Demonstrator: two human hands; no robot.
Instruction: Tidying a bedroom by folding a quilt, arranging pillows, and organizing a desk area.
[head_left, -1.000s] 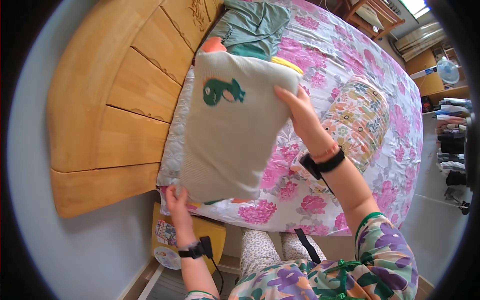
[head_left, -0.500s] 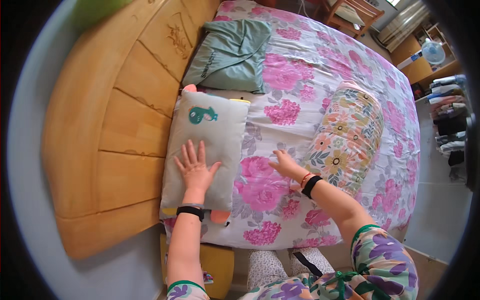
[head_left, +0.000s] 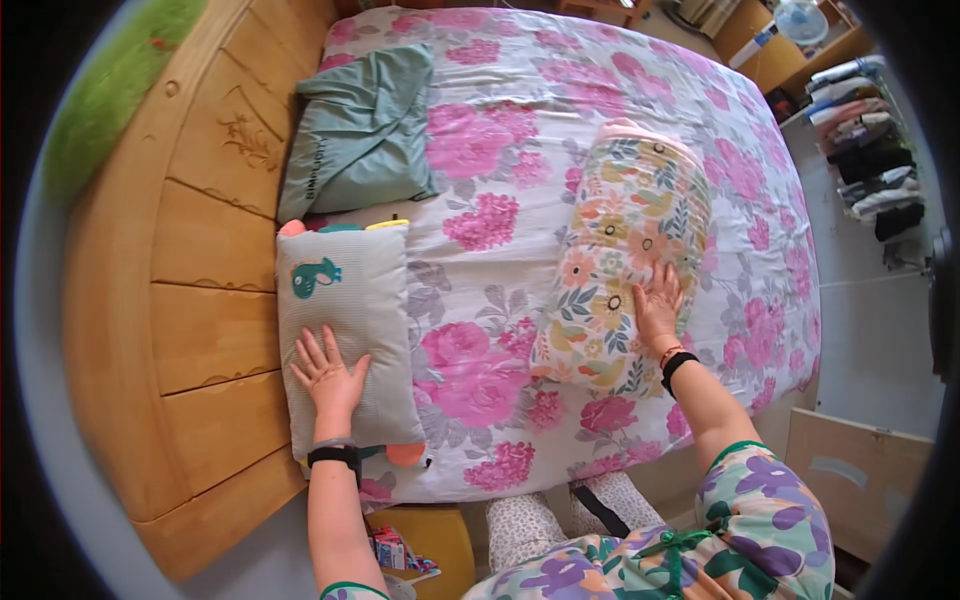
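Left hand, grip released with fingers spread, lies flat on the lower half of the grey pillow bearing a teal fish motif; right hand, likewise open-palmed, rests on the near end of the rolled floral quilt. The pillow lies along the wooden headboard at the near corner of the bed, the quilt well apart toward mid-bed, both on the pink-flowered sheet. A green pillow lies just beyond the grey one.

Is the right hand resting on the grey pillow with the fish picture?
No, the right hand lies flat on the rolled floral quilt; the left hand presses the grey pillow.
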